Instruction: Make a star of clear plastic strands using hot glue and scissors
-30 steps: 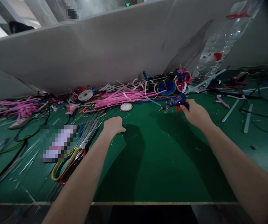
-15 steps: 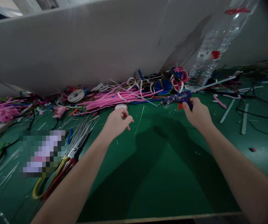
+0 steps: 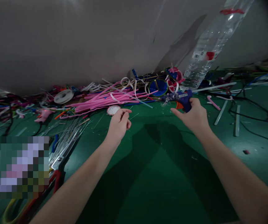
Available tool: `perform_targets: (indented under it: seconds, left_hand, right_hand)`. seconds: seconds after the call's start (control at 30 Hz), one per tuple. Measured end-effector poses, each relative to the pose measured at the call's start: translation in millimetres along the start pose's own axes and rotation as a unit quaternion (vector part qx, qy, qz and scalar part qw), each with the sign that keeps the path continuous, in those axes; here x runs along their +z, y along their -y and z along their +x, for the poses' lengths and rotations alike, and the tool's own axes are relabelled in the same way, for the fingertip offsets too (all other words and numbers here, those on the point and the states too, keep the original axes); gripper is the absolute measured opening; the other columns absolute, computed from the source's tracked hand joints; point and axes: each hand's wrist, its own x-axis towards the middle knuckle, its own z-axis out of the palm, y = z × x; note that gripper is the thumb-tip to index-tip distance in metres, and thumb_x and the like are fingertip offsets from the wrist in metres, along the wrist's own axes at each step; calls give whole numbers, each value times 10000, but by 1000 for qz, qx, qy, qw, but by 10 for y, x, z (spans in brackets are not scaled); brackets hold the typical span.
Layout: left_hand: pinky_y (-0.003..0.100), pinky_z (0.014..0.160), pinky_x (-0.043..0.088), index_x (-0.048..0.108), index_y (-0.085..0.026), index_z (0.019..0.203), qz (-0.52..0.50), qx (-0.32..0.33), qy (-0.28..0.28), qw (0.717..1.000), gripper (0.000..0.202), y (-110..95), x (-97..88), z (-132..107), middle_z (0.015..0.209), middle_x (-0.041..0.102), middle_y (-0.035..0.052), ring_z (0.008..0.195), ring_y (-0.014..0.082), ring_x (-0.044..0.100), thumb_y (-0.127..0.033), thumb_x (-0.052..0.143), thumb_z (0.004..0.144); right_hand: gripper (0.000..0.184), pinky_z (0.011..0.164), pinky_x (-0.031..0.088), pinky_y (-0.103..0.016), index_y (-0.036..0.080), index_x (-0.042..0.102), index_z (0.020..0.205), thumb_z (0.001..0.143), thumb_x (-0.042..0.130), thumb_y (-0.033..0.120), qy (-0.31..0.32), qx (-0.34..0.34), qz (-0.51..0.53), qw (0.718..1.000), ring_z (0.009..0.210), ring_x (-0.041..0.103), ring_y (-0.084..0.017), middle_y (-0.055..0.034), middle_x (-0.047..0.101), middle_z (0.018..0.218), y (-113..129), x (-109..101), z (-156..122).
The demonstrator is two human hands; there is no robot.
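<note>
My right hand (image 3: 192, 116) grips a blue glue gun (image 3: 179, 99) by its handle, nozzle pointing left over the green table (image 3: 162, 174). My left hand (image 3: 119, 124) is raised slightly, its fingertips pinched on a thin clear wire (image 3: 134, 116) that runs to the right. Just beyond the left hand lies a small round white lid (image 3: 113, 109). A heap of pink tubes (image 3: 106, 99) stretches behind both hands.
A clear plastic bottle (image 3: 208, 49) leans against the grey wall at the back right. A white tape spool (image 3: 63, 96) sits back left. Scissors with red and yellow handles (image 3: 43, 186) and thin metal rods lie at the left. Black cables and white strips lie at the right.
My left hand has lifted off the table and moved forward, now pinching the thin wire. The view has dropped closer to the table; the right hand still holds the glue gun.
</note>
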Motion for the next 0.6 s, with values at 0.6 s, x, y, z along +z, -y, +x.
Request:
perform_targets:
  seconds: [0.6]
  left_hand:
    - [178,361,318,653,-173,870,40,-206,120,970,179,-152,-118,353,812,600,75,430,43,421,-299,572,772]
  right_hand:
    - [746,458,404,-360,132,384,1170,663,506,666,10,24,-60,998,633,586,-281,-176,615,841,-215,-15,78]
